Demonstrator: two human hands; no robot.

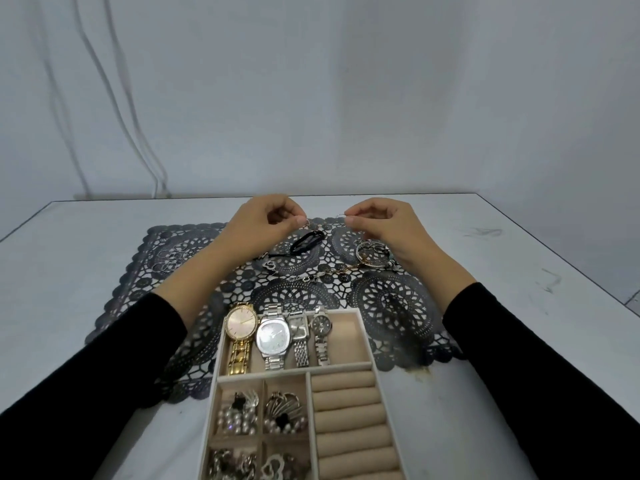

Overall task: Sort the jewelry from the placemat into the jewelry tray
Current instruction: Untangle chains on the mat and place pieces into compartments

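Observation:
Above the far edge of the dark lace placemat (391, 306), my left hand (263, 220) pinches a small silver piece (307, 222) between thumb and forefinger. My right hand (381, 221) pinches another thin silver hoop (341, 216) the same way. On the mat lie a black cord bracelet (306, 241), a heart-charm chain (311, 275), silver bangles (372, 252) and linked silver rings (169, 259). The beige jewelry tray (360, 367) sits at the near edge. It holds several watches (277, 337) at the back, brooches and pearls (259, 415) at the left, and bare ring rolls (349, 410) at the right.
The mat and tray lie on a white table (519, 258) whose far edge meets a pale wall. White cables (114, 98) hang down the wall at the left. Bare tabletop shows on both sides of the mat.

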